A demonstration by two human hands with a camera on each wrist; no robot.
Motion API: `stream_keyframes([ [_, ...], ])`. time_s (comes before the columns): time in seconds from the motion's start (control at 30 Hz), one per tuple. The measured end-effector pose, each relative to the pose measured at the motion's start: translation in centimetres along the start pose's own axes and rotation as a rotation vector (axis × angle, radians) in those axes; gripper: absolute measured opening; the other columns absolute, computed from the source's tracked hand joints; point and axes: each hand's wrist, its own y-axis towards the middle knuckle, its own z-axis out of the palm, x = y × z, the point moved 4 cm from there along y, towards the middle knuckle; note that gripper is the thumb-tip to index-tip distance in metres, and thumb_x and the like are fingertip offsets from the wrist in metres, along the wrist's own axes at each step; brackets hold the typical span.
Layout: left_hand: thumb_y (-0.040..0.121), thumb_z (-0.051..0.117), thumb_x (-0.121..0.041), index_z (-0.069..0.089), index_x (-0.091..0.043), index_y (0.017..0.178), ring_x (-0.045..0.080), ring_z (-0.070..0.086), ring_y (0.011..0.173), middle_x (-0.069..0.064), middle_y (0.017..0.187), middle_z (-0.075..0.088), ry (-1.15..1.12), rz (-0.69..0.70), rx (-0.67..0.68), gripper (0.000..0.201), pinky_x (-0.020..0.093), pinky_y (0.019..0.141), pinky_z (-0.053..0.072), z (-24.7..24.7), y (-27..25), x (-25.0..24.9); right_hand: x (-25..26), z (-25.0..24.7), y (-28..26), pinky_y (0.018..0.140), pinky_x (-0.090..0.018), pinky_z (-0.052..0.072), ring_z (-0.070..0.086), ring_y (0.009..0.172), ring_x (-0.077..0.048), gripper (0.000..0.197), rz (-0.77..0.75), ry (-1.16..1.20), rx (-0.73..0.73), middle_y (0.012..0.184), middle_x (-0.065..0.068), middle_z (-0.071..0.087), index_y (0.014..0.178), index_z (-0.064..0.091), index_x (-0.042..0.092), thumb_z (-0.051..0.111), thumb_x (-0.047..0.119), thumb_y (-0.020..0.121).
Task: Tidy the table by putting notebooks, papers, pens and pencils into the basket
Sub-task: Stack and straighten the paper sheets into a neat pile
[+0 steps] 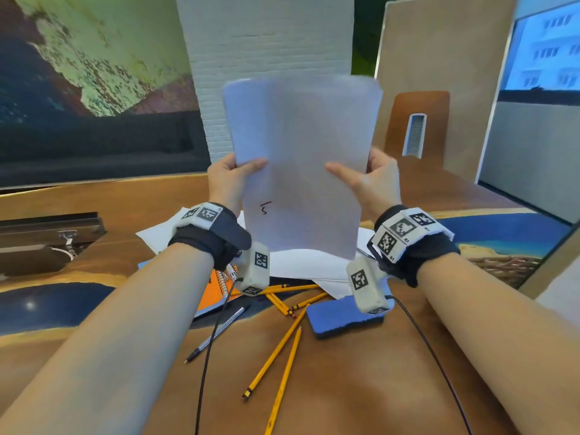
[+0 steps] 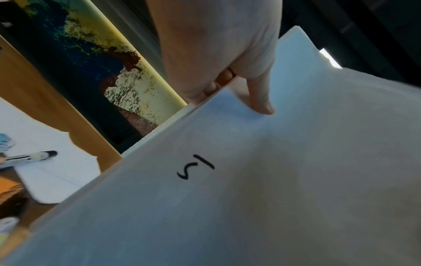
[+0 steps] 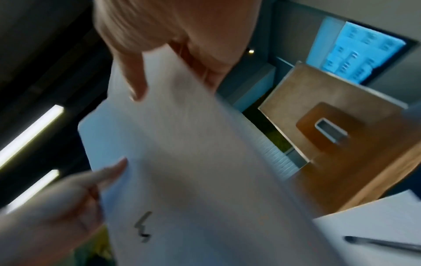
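Note:
I hold a stack of white papers [image 1: 301,164] upright above the table, its front sheet marked with a small black scribble. My left hand [image 1: 232,174] pinches the left edge, thumb on the front sheet [image 2: 262,102]. My right hand [image 1: 364,180] pinches the right edge, thumb in front [image 3: 134,79]. More loose papers [image 1: 307,268] lie on the table below. An orange spiral notebook [image 1: 213,290] lies under my left wrist. Several yellow pencils [image 1: 282,343] and a pen [image 1: 219,331] lie scattered near me. No basket is in view.
A blue eraser block [image 1: 342,318] lies by the pencils. A dark open case [image 1: 47,240] sits at the table's left. The wooden table [image 1: 361,387] has a brown chair [image 1: 417,124] at its far side and a white brick pillar [image 1: 266,51] behind.

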Motion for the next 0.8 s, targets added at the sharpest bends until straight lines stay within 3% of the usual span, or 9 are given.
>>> stream_keyframes([
  [0.07,0.071,0.078,-0.001,0.069,-0.007,0.088,0.010,0.067,0.065,-0.003,0.074,0.073,0.048,-0.043,0.018,0.021,0.023,0.063,0.056,-0.3,-0.8,1.1,-1.6,0.1,-0.6,0.072,-0.032,0.054,0.064,0.065,-0.006,0.026,0.096,-0.140,0.099,0.077,0.002,0.069,0.069,0.066,0.023,0.082,0.004,0.065],
  [0.17,0.068,0.080,-0.001,0.069,-0.006,0.100,0.018,0.066,0.083,0.007,0.095,0.070,0.184,-0.149,0.092,0.034,0.020,0.068,0.056,-1.3,-2.5,4.1,-4.9,-0.4,-2.5,0.084,-0.043,0.055,0.067,0.081,-0.022,0.023,0.304,-0.188,0.180,0.088,-0.009,0.070,0.079,0.068,0.012,0.081,0.001,0.065],
  [0.27,0.066,0.082,-0.003,0.068,-0.007,0.104,0.023,0.064,0.097,0.009,0.106,0.069,0.287,-0.180,0.170,0.040,0.024,0.074,0.053,-1.7,-3.8,5.8,-6.5,-0.6,-3.9,0.090,-0.051,0.051,0.064,0.088,-0.027,0.025,0.404,-0.134,0.174,0.095,-0.016,0.068,0.080,0.067,0.010,0.078,-0.006,0.065],
  [0.33,0.065,0.083,-0.005,0.068,-0.005,0.106,0.022,0.064,0.099,0.008,0.108,0.069,0.309,-0.180,0.202,0.044,0.028,0.079,0.052,-1.4,-3.7,5.2,-5.8,-0.3,-3.7,0.086,-0.045,0.054,0.063,0.083,-0.025,0.027,0.405,-0.104,0.175,0.097,-0.020,0.067,0.086,0.065,0.005,0.076,-0.009,0.067],
  [0.43,0.062,0.084,-0.004,0.070,-0.005,0.104,0.022,0.066,0.098,0.006,0.106,0.071,0.224,-0.184,0.227,0.044,0.033,0.087,0.051,-0.7,-2.9,3.3,-3.7,0.0,-2.7,0.074,-0.031,0.055,0.063,0.069,-0.017,0.026,0.349,-0.041,0.161,0.086,-0.011,0.067,0.085,0.064,0.007,0.075,-0.009,0.068],
  [0.57,0.065,0.081,0.000,0.068,-0.013,0.100,0.023,0.065,0.101,0.007,0.110,0.070,0.214,-0.178,0.264,0.040,0.035,0.089,0.050,-0.6,-3.4,3.2,-3.3,-0.9,-2.8,0.081,-0.037,0.055,0.066,0.075,-0.022,0.027,0.367,0.032,0.143,0.085,-0.009,0.069,0.088,0.066,0.005,0.076,-0.008,0.067],
  [0.7,0.051,0.087,-0.015,0.065,-0.014,0.112,0.021,0.063,0.106,0.004,0.114,0.069,0.245,-0.231,0.359,0.064,0.041,0.092,0.050,-0.3,-5.2,5.8,-5.7,-1.7,-5.1,0.091,-0.046,0.051,0.064,0.094,-0.030,0.041,0.501,-0.063,0.197,0.102,-0.017,0.066,0.102,0.060,0.001,0.077,-0.009,0.066],
  [0.8,0.066,0.083,-0.013,0.063,-0.017,0.112,0.019,0.064,0.105,0.000,0.112,0.069,0.227,-0.209,0.415,0.050,0.036,0.094,0.050,1.0,-5.2,4.8,-6.4,-2.6,-4.9,0.089,-0.043,0.051,0.063,0.091,-0.029,0.048,0.529,-0.027,0.059,0.097,-0.014,0.065,0.107,0.053,0.002,0.077,-0.007,0.066],
])
